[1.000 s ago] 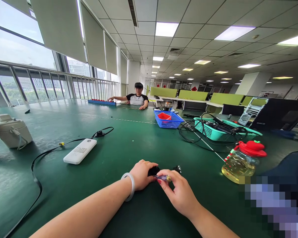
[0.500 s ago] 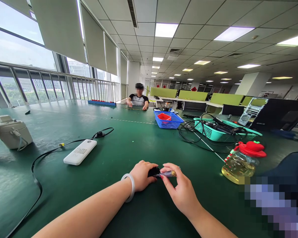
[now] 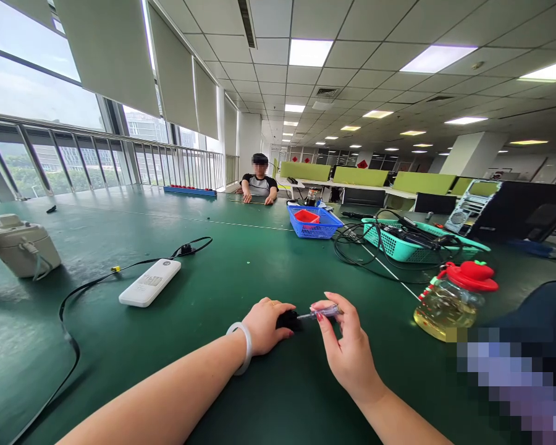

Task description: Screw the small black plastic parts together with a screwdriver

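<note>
My left hand (image 3: 265,326), with a pale bangle at the wrist, is closed around a small black object (image 3: 288,320) resting on the green tabletop. What kind of object it is cannot be made out, since the fingers cover much of it. Between the fingertips of my right hand (image 3: 347,340) is a screwdriver (image 3: 327,312) with a clear, purplish handle. Its thin metal shaft points left, and the tip reaches the right end of the black object; whether it goes in cannot be seen.
A white power bank (image 3: 151,283) and a black cable (image 3: 69,315) lie to the left. On the right stands a glass jar (image 3: 449,309) with a red lid. Farther off are a blue basket (image 3: 312,230) and a teal basket (image 3: 398,247) with cables. Across the table sits a person (image 3: 259,182).
My right hand has drawn back to the right with the screwdriver, so its shaft now shows between handle and black object. The left hand has hardly moved.
</note>
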### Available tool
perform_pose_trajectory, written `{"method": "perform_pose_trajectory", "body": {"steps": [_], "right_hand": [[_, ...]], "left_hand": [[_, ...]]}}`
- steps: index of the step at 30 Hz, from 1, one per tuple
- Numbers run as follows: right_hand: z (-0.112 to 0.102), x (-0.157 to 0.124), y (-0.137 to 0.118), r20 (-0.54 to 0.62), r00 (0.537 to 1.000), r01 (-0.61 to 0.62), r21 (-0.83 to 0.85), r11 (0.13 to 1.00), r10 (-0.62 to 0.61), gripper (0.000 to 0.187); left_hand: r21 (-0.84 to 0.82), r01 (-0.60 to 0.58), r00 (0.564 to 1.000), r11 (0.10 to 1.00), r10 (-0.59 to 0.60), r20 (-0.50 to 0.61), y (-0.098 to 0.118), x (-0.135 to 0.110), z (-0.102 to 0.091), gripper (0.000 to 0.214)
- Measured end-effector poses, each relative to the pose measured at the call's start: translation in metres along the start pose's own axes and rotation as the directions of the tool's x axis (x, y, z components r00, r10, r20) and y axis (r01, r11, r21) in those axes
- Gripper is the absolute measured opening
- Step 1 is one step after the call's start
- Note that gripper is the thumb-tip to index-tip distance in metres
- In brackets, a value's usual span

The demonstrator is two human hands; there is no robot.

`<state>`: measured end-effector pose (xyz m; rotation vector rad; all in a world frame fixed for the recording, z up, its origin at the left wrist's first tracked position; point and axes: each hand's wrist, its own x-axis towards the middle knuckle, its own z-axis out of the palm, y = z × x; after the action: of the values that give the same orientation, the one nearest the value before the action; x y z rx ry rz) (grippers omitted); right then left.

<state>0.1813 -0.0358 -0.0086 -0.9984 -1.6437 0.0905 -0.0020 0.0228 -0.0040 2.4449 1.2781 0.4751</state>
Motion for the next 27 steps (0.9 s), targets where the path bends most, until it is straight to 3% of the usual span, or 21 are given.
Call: {"method": "perform_pose_trajectory", "body": {"steps": [6, 13, 20, 23, 27], "right_hand": [[-0.0001, 0.0022, 0.0008, 0.107, 0.991, -0.071, -0.049, 0.996, 0.076, 0.028], [-0.0017, 0.0042, 0.0038, 0.139, 0.979, -0.142, -0.043, 0.989, 0.147, 0.029], [-0.0023, 0.0052, 0.0036, 0.144, 0.974, -0.172, -0.032, 0.985, 0.175, 0.028], [-0.0029, 0.0050, 0.0032, 0.090, 0.983, -0.166, 0.035, 0.986, 0.162, 0.030], [-0.0089, 0.0086, 0.0093, -0.125, 0.983, -0.117, 0.150, 0.982, 0.136, 0.038]], "left_hand": [[-0.007, -0.018, 1.000, 1.000, 0.017, -0.007, -0.0003, -0.0005, 0.0006, 0.051], [-0.027, -0.018, 1.000, 0.999, 0.017, -0.023, 0.0027, -0.0010, -0.0001, 0.050], [-0.076, -0.072, 0.988, 0.994, 0.061, -0.142, 0.0051, -0.0038, 0.0000, 0.040], [-0.060, -0.116, 0.981, 0.991, 0.106, -0.160, 0.0074, -0.0062, -0.0013, 0.037], [0.001, -0.118, 0.970, 0.993, 0.116, -0.215, 0.0083, -0.0065, -0.0017, 0.038]]}}
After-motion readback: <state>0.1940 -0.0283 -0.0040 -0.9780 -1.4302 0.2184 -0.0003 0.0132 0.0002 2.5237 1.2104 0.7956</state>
